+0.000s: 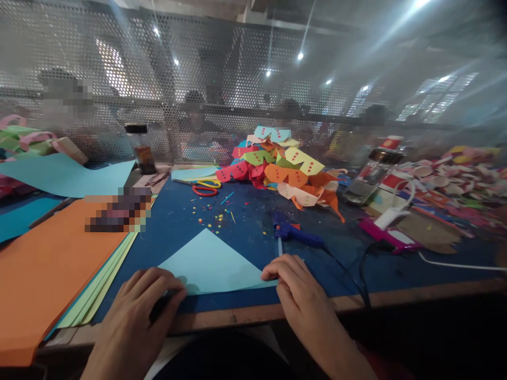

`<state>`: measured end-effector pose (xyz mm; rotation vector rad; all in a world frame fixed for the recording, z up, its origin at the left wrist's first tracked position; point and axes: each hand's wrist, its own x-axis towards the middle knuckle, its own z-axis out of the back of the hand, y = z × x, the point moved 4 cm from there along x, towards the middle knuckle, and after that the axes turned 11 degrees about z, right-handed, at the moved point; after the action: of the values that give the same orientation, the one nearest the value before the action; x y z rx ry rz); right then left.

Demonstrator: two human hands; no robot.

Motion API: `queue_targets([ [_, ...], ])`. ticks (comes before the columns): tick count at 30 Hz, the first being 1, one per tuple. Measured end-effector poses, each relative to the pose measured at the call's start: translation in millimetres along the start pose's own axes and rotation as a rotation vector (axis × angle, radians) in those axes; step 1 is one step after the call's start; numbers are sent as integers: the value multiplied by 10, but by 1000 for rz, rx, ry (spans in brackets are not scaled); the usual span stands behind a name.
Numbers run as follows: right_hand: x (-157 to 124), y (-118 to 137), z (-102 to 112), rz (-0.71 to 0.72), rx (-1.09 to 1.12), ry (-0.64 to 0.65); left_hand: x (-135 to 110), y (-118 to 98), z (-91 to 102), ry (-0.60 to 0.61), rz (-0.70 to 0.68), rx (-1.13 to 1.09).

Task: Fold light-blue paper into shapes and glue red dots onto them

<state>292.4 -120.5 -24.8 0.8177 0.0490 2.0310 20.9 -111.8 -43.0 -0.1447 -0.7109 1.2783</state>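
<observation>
Currently, in the head view, found a pale-blue triangle of thin paper [209,264], apparently folded, lying at the near side of a dark-blue tabletop [253,227], apex pointing far, long straight side near. Noted the left hand [142,298] arched at its near-left corner and the right hand [297,290] curled over its near-right corner, both touching, spread this way presumably to keep the paper flat. Cannot tell, for either hand, between a pinch and a mere press.

Just beyond the right hand, recorded a dark-blue plastic glue gun [301,235], laid on its side, probably for easy reach. At far centre, observed a loose, curling heap of multicoloured cut-paper shapes [277,163], some marked with red dots, likely piled there to free working room. Left of the heap, logged scissors with red and yellow loop handles [208,184], lying beyond scattered tiny paper scraps [219,217]. At left, found a smooth stack of orange and green sheets [47,264], overhanging the near edge, topped by a dark, blurred object [119,211], possibly serving as a weight.
</observation>
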Motion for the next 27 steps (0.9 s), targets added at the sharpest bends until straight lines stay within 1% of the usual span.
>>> queue_targets([
  [4, 33, 125, 5, 24, -57, -146, 2, -77, -5, -11, 48, -4],
  [6, 92, 233, -40, 66, -48, -166, 2, -89, -10, -15, 59, 6],
  [10, 239, 426, -226, 109, 24, -29, 8, -56, -27, -15, -15, 47],
  [14, 321, 511, -352, 93, 8, 49, 15, -20, -37, -23, -67, 80],
  [20, 353, 517, -413, 57, -37, 85, 9, -42, -80, -20, -44, 102],
  [27, 357, 516, -447, 41, -60, 50, 23, -61, -112, -40, -4, 141],
])
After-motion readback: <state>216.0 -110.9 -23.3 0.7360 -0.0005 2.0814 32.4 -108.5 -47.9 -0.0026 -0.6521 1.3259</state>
